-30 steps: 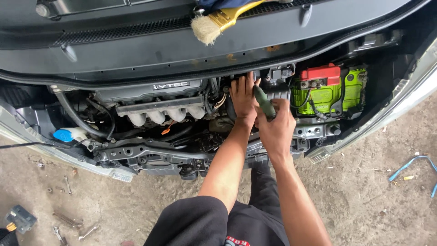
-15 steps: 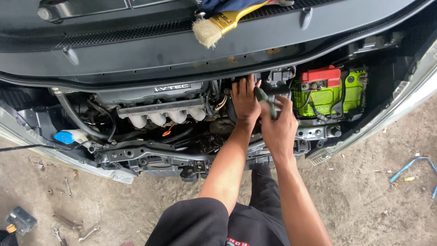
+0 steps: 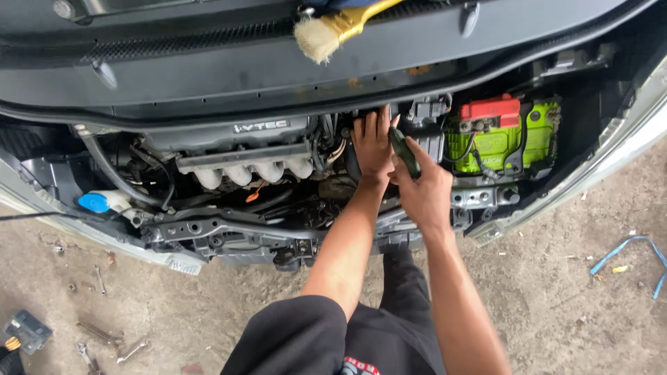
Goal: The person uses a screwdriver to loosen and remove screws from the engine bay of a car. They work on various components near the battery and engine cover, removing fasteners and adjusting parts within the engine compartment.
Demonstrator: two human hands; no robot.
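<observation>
I look down into an open car engine bay [image 3: 236,229]. My left hand [image 3: 372,144] reaches deep into the bay behind the silver intake manifold [image 3: 244,165], fingers spread and pressing on dark parts there. My right hand [image 3: 422,189] is closed around a dark green tool handle [image 3: 404,151], whose tip points into the bay right beside my left hand. What the tip touches is hidden by the hands.
A bright green battery with a red terminal cover [image 3: 501,135] sits right of my hands. A paintbrush [image 3: 333,29] lies on the cowl above. A blue reservoir cap [image 3: 92,202] is at left. Wrenches [image 3: 104,337] and a blue cable [image 3: 629,251] lie on the concrete floor.
My right hand has shifted slightly with the green-handled tool, staying next to the left hand. The left hand stays in the same spot in the bay.
</observation>
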